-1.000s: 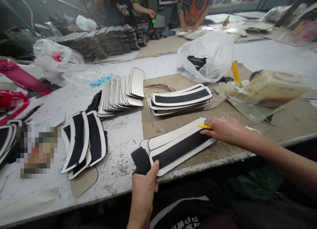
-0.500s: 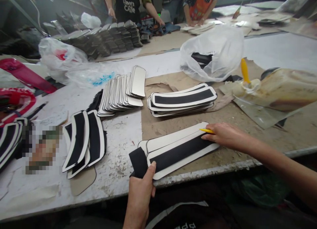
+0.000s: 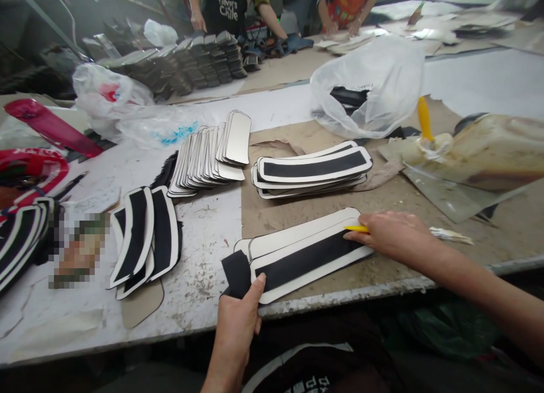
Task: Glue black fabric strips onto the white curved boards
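A long white panel [image 3: 314, 268] with a black strip [image 3: 306, 260] along it lies at the table's front edge, over another white panel [image 3: 297, 229]. My left hand [image 3: 240, 319] grips its left end, thumb on top of the strip. A black fabric piece [image 3: 237, 273] sticks out beside that thumb. At the panel's far right end, my right hand [image 3: 391, 234] is closed round a yellow-handled brush [image 3: 357, 229]. Its whitish, glue-crusted bristles [image 3: 450, 235] show beyond the wrist, and the fingers touch the strip's right end.
Behind lie a stack of strip-covered panels [image 3: 314, 166] and a fanned row of plain panels [image 3: 204, 160]. More covered panels [image 3: 138, 234] are at left. A glue-stained container [image 3: 488, 149] with a yellow handle [image 3: 425, 118] and a plastic bag [image 3: 391, 92] stand right. Two people work across the table.
The whitish bristle end now shows beyond my right wrist. My right hand has shifted slightly, still at the panel's right end. My left hand keeps its grip; the view has shifted a little.
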Demonstrator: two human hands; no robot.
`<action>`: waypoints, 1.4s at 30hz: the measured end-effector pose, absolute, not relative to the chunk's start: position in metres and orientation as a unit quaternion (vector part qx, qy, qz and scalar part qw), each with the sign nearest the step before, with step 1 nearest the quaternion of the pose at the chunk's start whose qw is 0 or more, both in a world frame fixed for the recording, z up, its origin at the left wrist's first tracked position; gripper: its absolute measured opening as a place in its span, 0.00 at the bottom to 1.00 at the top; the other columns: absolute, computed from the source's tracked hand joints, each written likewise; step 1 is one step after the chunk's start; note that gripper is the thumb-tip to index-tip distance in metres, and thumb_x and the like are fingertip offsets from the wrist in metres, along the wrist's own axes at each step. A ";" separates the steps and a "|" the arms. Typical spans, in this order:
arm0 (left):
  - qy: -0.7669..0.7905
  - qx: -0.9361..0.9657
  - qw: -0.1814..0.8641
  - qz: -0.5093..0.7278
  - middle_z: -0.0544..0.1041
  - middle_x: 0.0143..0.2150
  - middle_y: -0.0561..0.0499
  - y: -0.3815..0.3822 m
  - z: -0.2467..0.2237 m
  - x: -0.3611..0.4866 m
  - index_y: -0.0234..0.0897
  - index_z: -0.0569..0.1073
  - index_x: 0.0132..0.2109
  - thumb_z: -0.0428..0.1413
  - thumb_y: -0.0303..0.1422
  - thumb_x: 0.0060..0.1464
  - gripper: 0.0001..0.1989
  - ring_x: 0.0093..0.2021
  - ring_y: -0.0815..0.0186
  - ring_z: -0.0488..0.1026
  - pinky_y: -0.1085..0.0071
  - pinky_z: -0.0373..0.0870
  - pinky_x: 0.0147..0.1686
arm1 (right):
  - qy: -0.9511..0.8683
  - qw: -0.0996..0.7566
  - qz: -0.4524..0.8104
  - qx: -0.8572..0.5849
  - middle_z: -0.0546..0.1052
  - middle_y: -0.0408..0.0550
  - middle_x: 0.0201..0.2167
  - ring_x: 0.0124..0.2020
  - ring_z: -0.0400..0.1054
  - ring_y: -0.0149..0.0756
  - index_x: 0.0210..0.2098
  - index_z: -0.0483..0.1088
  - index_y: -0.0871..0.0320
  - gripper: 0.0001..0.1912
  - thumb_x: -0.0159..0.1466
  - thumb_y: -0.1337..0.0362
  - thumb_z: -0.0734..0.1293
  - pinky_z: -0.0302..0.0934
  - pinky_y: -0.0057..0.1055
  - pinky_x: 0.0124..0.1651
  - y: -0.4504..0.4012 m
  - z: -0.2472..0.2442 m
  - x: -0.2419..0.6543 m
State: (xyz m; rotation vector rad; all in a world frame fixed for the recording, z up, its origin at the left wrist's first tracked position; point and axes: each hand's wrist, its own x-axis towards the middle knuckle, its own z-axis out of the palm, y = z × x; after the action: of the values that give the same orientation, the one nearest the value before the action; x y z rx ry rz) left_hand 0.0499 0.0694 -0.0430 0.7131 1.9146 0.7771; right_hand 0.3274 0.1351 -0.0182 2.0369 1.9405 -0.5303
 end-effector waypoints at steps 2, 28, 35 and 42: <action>0.785 0.295 0.452 0.305 0.53 0.05 0.57 0.069 -0.043 0.051 0.41 0.55 0.08 0.61 0.46 0.43 0.29 0.09 0.73 0.51 0.72 0.49 0.13 | 0.642 0.143 -0.144 0.739 0.78 0.61 0.34 0.39 0.72 0.57 0.35 0.74 0.56 0.25 0.60 0.41 0.59 0.60 0.43 0.37 0.131 -0.013 0.331; 0.714 0.320 0.462 0.417 0.54 0.11 0.62 0.056 -0.048 0.048 0.40 0.58 0.19 0.61 0.44 0.43 0.22 0.10 0.75 0.51 0.75 0.48 0.12 | 0.723 -0.154 0.091 0.668 0.75 0.54 0.36 0.36 0.70 0.42 0.39 0.69 0.58 0.15 0.68 0.60 0.54 0.58 0.34 0.35 0.068 -0.022 0.322; 0.715 0.331 0.462 0.407 0.55 0.09 0.60 0.055 -0.051 0.044 0.40 0.58 0.15 0.61 0.43 0.44 0.23 0.10 0.75 0.52 0.74 0.48 0.12 | 0.584 -0.194 -0.224 0.756 0.63 0.40 0.17 0.20 0.58 0.32 0.22 0.62 0.55 0.25 0.55 0.39 0.61 0.52 0.30 0.28 0.088 0.009 0.321; 0.645 0.267 0.564 0.441 0.50 0.10 0.63 0.057 -0.058 0.031 0.41 0.57 0.17 0.61 0.50 0.42 0.26 0.11 0.76 0.48 0.74 0.50 0.11 | 0.476 -0.218 -0.323 0.788 0.59 0.37 0.15 0.18 0.51 0.28 0.25 0.64 0.56 0.26 0.51 0.37 0.65 0.45 0.29 0.22 0.087 -0.013 0.342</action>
State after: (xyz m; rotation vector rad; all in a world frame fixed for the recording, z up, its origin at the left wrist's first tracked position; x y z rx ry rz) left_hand 0.0315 0.0574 -0.0583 0.6283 1.5168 1.0377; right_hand 0.3416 0.0870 -0.0126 2.8938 1.7461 -1.1853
